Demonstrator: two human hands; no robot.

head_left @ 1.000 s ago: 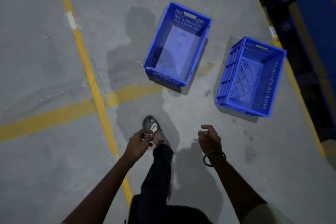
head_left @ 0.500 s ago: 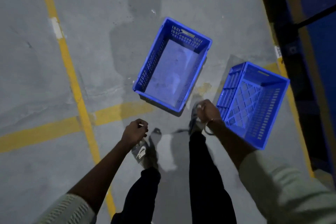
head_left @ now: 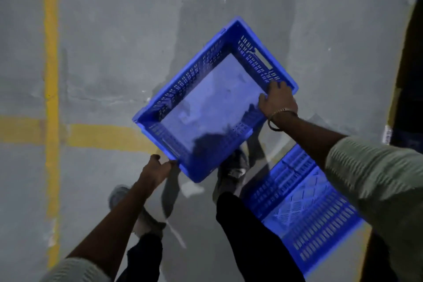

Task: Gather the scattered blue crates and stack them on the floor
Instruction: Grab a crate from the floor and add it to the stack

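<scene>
The right hand [head_left: 278, 101] curls over the far right corner of a blue slotted crate [head_left: 212, 103], fingers hooked over the rim, while the left hand [head_left: 158, 167] grips the crate's near edge by its near left corner, fingertips tucked out of sight under the lip. Whether this solid-floored crate is off the ground or only tipped cannot be told; its near corner hides part of the right shoe [head_left: 231, 169]. A second blue crate [head_left: 304, 208], with a lattice floor, lies on the floor to the right, just beside the right leg; the right forearm and pale ribbed sleeve [head_left: 375, 181] cover its far side, and its near end is lost in blur. A bangle [head_left: 280, 113] circles the right wrist. The left shoe [head_left: 128, 204] is smeared and hard to make out. The grey concrete floor [head_left: 114, 52] is stained and patched, with yellow painted lines [head_left: 51, 75] crossing at the left. At the right edge a dark upright strip, cut off by the frame, cannot be identified.
</scene>
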